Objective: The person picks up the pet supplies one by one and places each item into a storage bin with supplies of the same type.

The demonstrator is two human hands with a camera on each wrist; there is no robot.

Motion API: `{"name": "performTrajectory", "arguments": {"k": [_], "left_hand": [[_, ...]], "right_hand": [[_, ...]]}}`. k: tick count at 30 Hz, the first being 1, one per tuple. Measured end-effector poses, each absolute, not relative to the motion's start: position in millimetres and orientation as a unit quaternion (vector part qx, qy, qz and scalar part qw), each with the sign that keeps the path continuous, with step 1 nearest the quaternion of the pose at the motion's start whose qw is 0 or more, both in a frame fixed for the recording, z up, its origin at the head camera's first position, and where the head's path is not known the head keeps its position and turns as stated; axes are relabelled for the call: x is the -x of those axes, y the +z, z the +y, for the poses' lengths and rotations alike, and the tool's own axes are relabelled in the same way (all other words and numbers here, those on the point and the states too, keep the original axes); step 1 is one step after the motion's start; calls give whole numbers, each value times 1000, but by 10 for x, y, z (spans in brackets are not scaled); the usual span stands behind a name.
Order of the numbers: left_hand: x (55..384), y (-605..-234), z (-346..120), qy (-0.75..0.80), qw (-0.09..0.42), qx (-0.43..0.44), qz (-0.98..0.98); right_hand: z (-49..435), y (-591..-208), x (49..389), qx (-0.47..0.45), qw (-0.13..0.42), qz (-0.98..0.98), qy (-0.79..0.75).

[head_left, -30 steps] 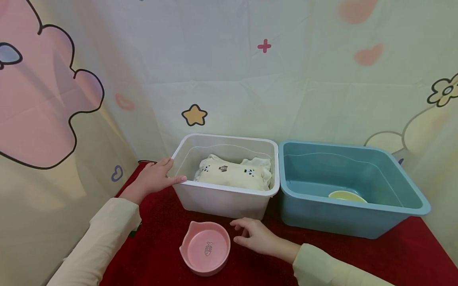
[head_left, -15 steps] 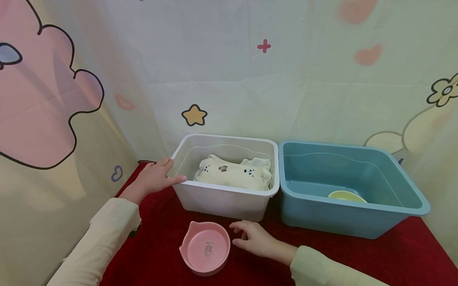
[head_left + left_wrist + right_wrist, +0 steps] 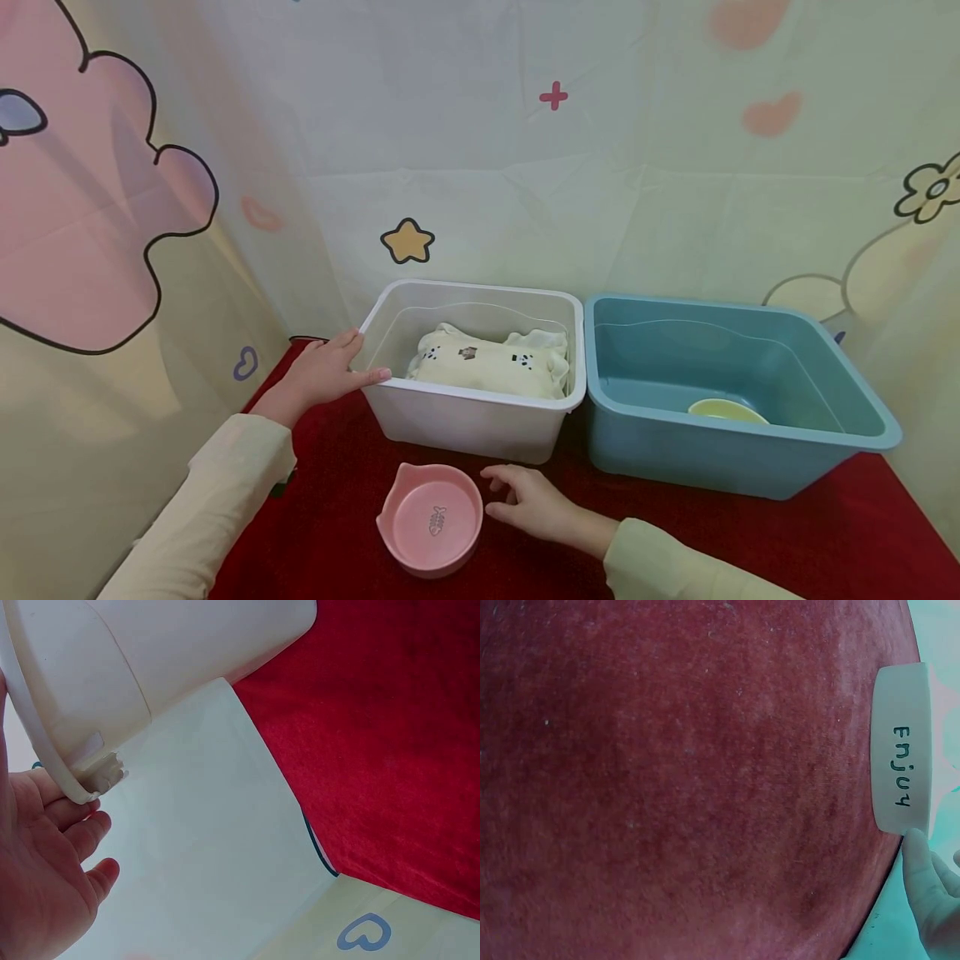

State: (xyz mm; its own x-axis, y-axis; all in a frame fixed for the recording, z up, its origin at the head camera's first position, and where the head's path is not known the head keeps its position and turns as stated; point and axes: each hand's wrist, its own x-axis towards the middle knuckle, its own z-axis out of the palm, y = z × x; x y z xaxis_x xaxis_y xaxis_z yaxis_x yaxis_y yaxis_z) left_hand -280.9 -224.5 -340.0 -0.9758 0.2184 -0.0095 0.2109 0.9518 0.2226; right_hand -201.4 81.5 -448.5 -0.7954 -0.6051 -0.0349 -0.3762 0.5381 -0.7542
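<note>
My left hand (image 3: 322, 372) holds the near left corner of a white plastic bin (image 3: 461, 421), its thumb lying over the front rim. In the left wrist view, the fingers (image 3: 86, 836) bend around the outside of that rim. A cream pillow (image 3: 480, 367) with small animal prints lies inside the bin. In front of it, on the red cloth, sits a pink cat-eared bowl (image 3: 429, 533) with a fish-bone print. My right hand (image 3: 536, 502) hovers just right of this bowl, fingers loosely bent and holding nothing. The right wrist view shows a fingertip right at the bowl's lettered side (image 3: 900, 750).
A blue bin (image 3: 697, 458) stands against the white bin's right side, with a pale yellow dish (image 3: 727, 410) inside, partly hidden by the front wall. Red cloth (image 3: 825, 533) covers the table. A printed curtain (image 3: 480, 167) hangs close behind both bins.
My right hand has shifted slightly left and down toward the pink bowl. The left hand, the bins and the bowl stay where they were.
</note>
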Motion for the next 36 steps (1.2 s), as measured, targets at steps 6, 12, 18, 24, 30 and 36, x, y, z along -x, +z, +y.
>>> {"name": "performTrajectory", "arguments": {"k": [6, 12, 18, 24, 30, 36], "left_hand": [[2801, -3392, -2242, 111, 18, -107, 988], [2802, -3390, -2242, 103, 15, -114, 988], [2809, -3397, -2238, 110, 16, -106, 988], [2800, -3386, -2229, 112, 20, -102, 988], [2793, -3381, -2224, 115, 22, -97, 988], [2786, -3380, -2218, 117, 18, -99, 988]], "right_hand": [[798, -4528, 2014, 273, 149, 868, -388], [783, -4561, 2005, 270, 147, 865, -396], [756, -4597, 2010, 245, 174, 856, -420], [720, -4617, 1995, 229, 185, 848, -441], [676, -4630, 1976, 221, 185, 847, -446], [646, -4639, 1966, 218, 185, 846, -449]]}}
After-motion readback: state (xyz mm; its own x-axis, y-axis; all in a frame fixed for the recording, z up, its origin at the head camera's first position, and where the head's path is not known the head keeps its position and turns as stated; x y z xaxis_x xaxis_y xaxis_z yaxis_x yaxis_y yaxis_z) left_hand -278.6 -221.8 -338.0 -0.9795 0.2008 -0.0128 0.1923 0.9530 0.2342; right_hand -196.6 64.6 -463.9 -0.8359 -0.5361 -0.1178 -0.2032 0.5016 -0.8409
